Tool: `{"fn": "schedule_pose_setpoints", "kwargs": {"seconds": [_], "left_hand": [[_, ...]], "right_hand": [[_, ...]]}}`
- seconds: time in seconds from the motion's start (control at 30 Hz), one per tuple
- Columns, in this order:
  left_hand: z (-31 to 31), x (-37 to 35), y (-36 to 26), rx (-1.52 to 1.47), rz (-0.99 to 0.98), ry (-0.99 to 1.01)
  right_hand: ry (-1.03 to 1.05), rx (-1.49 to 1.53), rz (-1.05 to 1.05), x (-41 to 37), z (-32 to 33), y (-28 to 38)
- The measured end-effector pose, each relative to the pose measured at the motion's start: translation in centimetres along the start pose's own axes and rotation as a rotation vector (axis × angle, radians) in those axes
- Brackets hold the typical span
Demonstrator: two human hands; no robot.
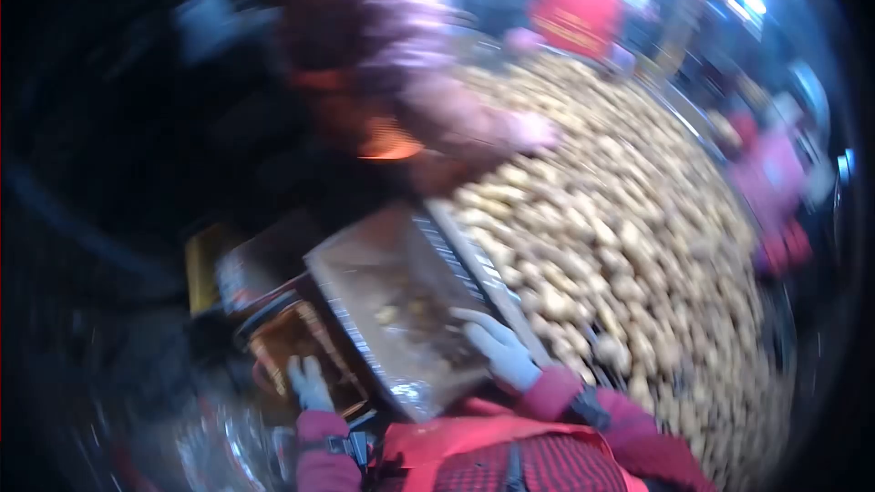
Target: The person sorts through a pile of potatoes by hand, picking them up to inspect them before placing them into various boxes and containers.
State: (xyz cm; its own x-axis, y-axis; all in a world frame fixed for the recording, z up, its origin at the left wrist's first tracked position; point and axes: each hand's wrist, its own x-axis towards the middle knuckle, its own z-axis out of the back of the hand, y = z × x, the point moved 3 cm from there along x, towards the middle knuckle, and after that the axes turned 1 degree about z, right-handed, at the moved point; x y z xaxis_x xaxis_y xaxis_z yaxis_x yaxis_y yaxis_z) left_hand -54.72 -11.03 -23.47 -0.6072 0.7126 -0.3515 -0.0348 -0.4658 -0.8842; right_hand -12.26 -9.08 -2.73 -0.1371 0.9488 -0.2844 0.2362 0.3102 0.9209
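My left hand [312, 384], in a pale glove, has its fingers apart over a small brown-lined crate [344, 357] at the lower left. Whether it touches the crate is blurred. Reaching over the right side of a larger open box [351, 310] is my right hand [501, 352], also gloved, its fingers stretched out and nothing visible in them. A few small yellowish pieces [386, 314] lie on the bottom of the larger box. Right beside that box spreads a large heap of potatoes [620, 255].
A person in a purple sleeve [447, 118] and orange clothing leans over the heap's far left. Another in pink [770, 178] stands along the right edge. A red panel [574, 14] is at the back. Something yellow [202, 266] stands left of the crates.
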Motion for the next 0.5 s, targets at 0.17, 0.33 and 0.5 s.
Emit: {"fn": "schedule_pose_setpoints", "kwargs": {"seconds": [0.17, 0.33, 0.5], "left_hand": [[-13.0, -5.0, -13.0, -0.122, -0.568, 0.308], [-20.6, -13.4, -20.2, 0.272, -1.022, 0.510], [-24.4, -21.0, -18.9, 0.416, -1.206, 0.775]], "right_hand": [[-0.185, 0.160, 0.062, -3.9, 4.9, 0.5], [-0.448, 0.379, 0.049, -9.1, 9.5, -0.5], [-0.576, 0.358, 0.013, -14.2, 12.8, -1.0]]}}
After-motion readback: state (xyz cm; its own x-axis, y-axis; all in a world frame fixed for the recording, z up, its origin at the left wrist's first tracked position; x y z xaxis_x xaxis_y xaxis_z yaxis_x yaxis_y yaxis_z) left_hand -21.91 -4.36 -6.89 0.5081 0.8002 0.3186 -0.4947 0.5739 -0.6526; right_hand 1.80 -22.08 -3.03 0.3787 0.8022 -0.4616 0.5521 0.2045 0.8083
